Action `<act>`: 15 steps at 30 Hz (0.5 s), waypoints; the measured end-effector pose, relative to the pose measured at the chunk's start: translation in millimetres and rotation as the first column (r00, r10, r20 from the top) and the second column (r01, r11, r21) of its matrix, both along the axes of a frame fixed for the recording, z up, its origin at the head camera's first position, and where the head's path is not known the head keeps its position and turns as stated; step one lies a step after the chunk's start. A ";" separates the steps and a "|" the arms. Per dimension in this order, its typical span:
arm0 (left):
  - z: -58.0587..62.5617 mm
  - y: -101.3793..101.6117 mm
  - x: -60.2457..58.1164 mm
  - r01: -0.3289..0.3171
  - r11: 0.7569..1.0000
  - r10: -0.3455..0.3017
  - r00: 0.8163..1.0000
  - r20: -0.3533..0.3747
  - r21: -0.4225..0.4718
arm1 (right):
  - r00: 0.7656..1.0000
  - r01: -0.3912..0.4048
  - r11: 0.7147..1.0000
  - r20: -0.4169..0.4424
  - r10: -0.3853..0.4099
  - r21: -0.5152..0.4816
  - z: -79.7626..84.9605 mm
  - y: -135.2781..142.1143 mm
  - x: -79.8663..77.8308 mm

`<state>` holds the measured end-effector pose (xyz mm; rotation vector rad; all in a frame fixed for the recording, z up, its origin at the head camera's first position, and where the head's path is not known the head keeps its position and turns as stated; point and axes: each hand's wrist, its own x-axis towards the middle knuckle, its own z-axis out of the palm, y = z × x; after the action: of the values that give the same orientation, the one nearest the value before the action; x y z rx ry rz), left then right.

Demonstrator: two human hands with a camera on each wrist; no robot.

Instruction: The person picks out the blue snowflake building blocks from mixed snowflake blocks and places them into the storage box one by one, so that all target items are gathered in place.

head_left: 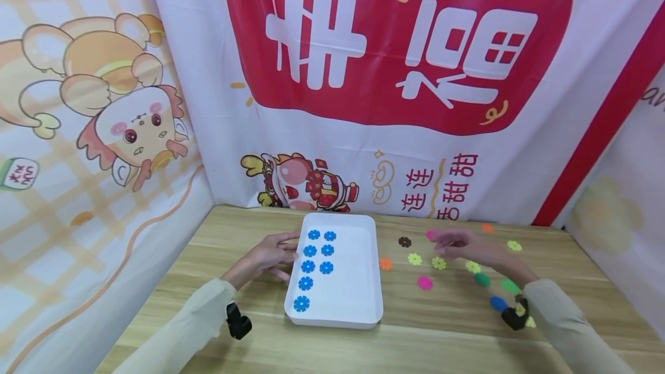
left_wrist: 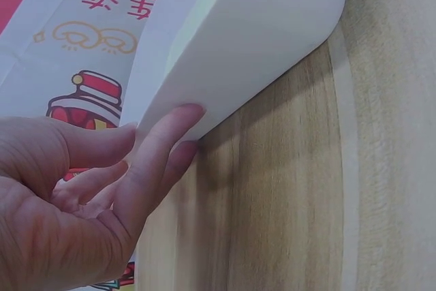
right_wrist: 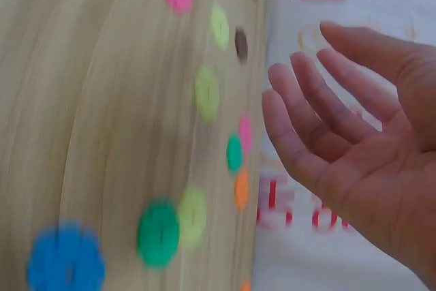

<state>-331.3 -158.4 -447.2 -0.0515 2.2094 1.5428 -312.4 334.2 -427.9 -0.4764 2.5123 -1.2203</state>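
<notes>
A white rectangular tray (head_left: 353, 299) stands on the table, with several blue notched flower-shaped discs (head_left: 307, 266) in two columns along its left side. Beside that side is my left hand (head_left: 271, 254); in the left wrist view its fingertips (left_wrist: 185, 115) touch the tray's outer wall (left_wrist: 266, 32). My right hand (head_left: 464, 247) hovers above loose discs right of the tray, fingers loosely bent and nothing in them. In the right wrist view, its palm (right_wrist: 368, 148) faces the camera. Near it lie a yellow-green disc (head_left: 439, 263), a pink disc (head_left: 425, 283) and a brown disc (head_left: 404, 242).
More loose discs lie farther right, among them a dark green disc (head_left: 482, 279), a blue disc (head_left: 498, 303) and an orange disc (head_left: 487, 228). Another orange disc (head_left: 385, 264) lies close to the tray's right wall. Printed cloth (head_left: 332, 131) hangs behind the wooden table (head_left: 441, 333).
</notes>
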 end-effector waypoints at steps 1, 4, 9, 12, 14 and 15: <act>-0.4 0.1 0.0 0.002 1.000 -0.002 1.000 -0.001 0.000 | 1.000 0.007 1.000 -0.004 -0.007 0.021 0.2 9.0 1.8; -1.3 -0.1 -0.2 0.006 1.000 -0.006 1.000 -0.004 0.001 | 1.000 0.017 0.998 -0.003 -0.017 0.065 0.9 37.0 8.1; -1.6 -1.0 -0.6 0.003 1.000 -0.003 1.000 -0.004 0.009 | 0.995 0.035 0.996 0.092 -0.042 0.079 -0.5 87.0 23.1; -1.9 -1.4 -1.1 0.004 1.000 -0.004 1.000 -0.001 0.013 | 0.986 0.065 0.996 0.150 -0.074 0.068 -6.3 117.2 33.1; -2.2 -1.6 -1.3 0.005 1.000 -0.005 1.000 0.004 0.019 | 0.982 0.076 0.995 0.171 -0.085 0.059 -12.5 137.6 37.6; -2.5 -1.8 -1.4 0.004 1.000 -0.004 1.000 0.006 0.022 | 0.979 0.085 0.995 0.181 -0.094 0.058 -15.3 146.4 39.6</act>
<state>-332.7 -160.3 -449.6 -0.0449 2.1864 1.5632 -272.8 480.6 -443.1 -0.2295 2.4228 -1.1728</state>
